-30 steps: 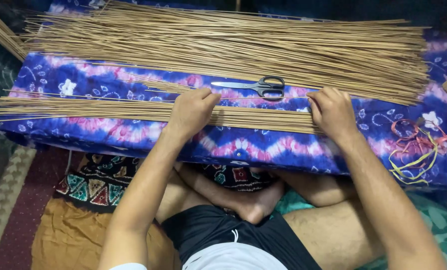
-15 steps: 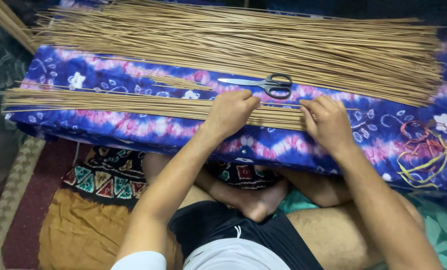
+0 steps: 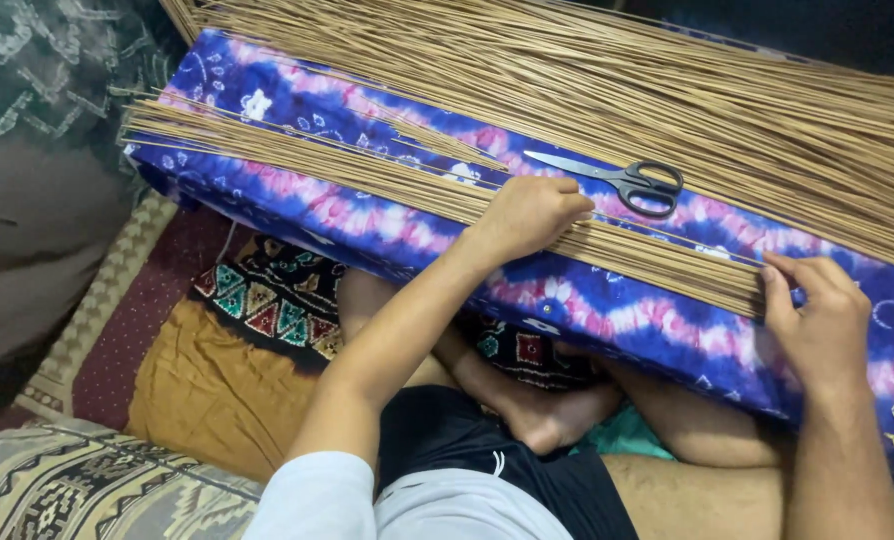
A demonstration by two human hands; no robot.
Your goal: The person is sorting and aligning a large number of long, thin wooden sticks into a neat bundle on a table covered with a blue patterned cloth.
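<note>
Two hands press a thin bundle (image 3: pixel 367 170) of sticks on the counter (image 3: pixel 607 300). The left hand (image 3: pixel 527 215), fingers curled on it, stays mid-bundle; the right hand (image 3: pixel 817 320) has slid to its right end, fingers pinching the tips. Scissors (image 3: pixel 617 180) lie just behind.

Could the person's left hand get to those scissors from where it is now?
Probably yes. The left hand presses on the small bundle of sticks, and the scissors lie just beyond its knuckles on the purple cloth, uncovered, with nothing lying between.
</note>
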